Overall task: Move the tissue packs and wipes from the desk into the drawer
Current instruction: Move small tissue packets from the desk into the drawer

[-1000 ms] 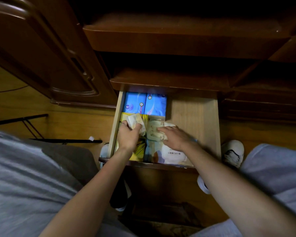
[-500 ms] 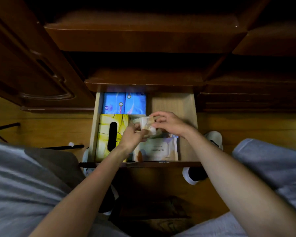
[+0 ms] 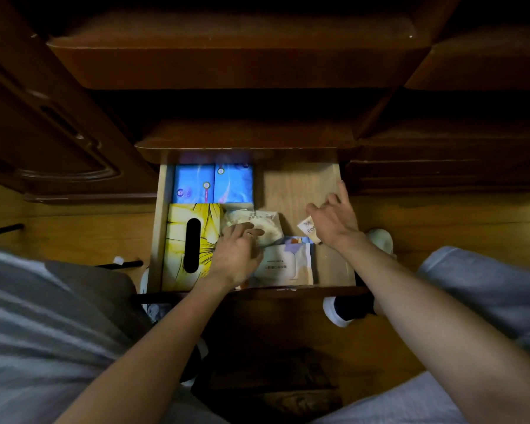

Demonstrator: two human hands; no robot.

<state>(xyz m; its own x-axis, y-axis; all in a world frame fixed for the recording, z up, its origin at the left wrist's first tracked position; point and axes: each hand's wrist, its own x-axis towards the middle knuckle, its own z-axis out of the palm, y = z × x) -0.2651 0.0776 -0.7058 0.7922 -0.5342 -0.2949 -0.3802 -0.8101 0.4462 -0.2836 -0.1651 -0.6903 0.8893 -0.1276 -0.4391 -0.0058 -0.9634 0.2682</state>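
The open wooden drawer (image 3: 303, 185) holds two blue tissue packs (image 3: 213, 183) at the back left and a yellow tissue box (image 3: 178, 240) with a black slot in front of them. My left hand (image 3: 237, 255) rests palm down on a pale wipes pack (image 3: 262, 223) in the middle. A larger white wipes pack (image 3: 288, 264) lies at the drawer's front. My right hand (image 3: 334, 218) hovers over the bare right side and pinches a small cream sachet (image 3: 308, 229) between thumb and fingers, with the forefinger stretched out.
Dark wooden desk edge (image 3: 242, 62) and a closed drawer front (image 3: 245, 139) overhang the back. A cabinet door (image 3: 58, 133) stands at the left. My white shoes (image 3: 380, 240) and grey-clad legs (image 3: 487, 286) flank the drawer on the wooden floor.
The small sachet passed from my left hand to my right, which carried it to the drawer's right side. My left hand dropped onto the pale wipes pack.
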